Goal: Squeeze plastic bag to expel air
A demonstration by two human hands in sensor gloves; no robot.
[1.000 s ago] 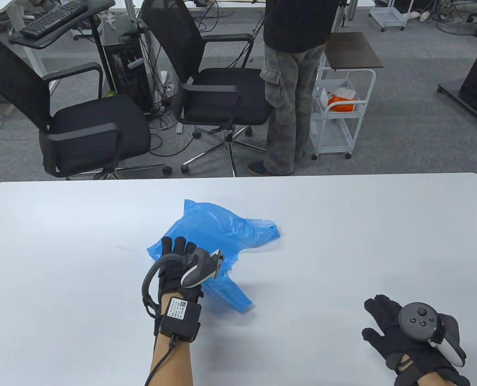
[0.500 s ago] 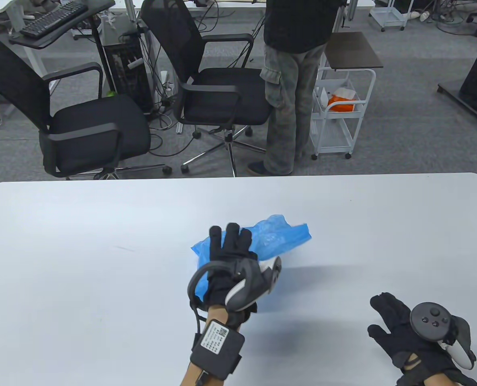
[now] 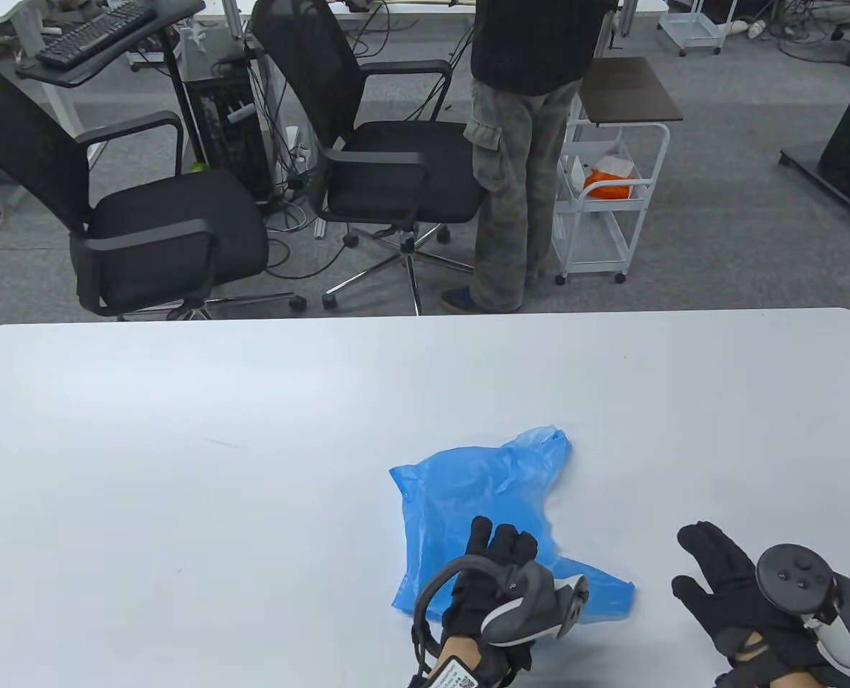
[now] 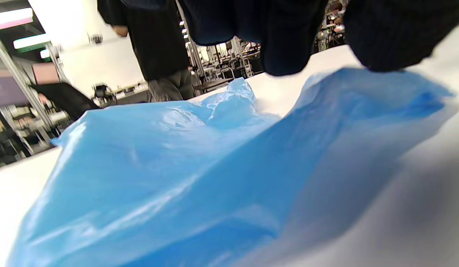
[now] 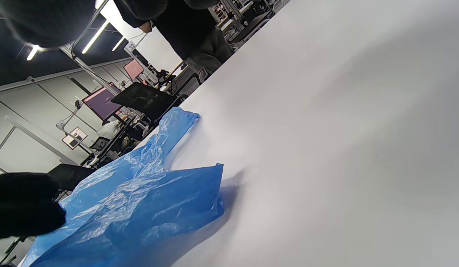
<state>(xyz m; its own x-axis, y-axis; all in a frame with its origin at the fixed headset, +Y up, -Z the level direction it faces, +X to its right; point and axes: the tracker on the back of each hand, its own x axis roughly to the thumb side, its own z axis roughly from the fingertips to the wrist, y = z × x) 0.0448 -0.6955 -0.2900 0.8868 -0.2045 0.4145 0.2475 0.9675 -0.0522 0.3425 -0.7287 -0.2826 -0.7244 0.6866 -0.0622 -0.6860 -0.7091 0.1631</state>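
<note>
A thin blue plastic bag (image 3: 468, 502) lies rumpled and mostly flat on the white table (image 3: 181, 466) near its front edge. My left hand (image 3: 500, 555) rests on the bag's near part with its fingers stretched over the plastic. In the left wrist view the fingertips (image 4: 285, 37) hang just over the bag (image 4: 177, 167), touching its top. My right hand (image 3: 719, 573) lies open on the table to the right of the bag, apart from it. The right wrist view shows the bag's corner (image 5: 140, 200) beside a fingertip (image 5: 25, 207).
Beyond the table's far edge stand two black office chairs (image 3: 167, 229), a person in dark clothes (image 3: 525, 143) and a white trolley (image 3: 604, 201). The bag is the only loose thing on the table.
My left hand has moved right and toward the front edge, bringing the bag with it. The bag stood puffed up before and now lies flatter. My right hand shifted slightly right.
</note>
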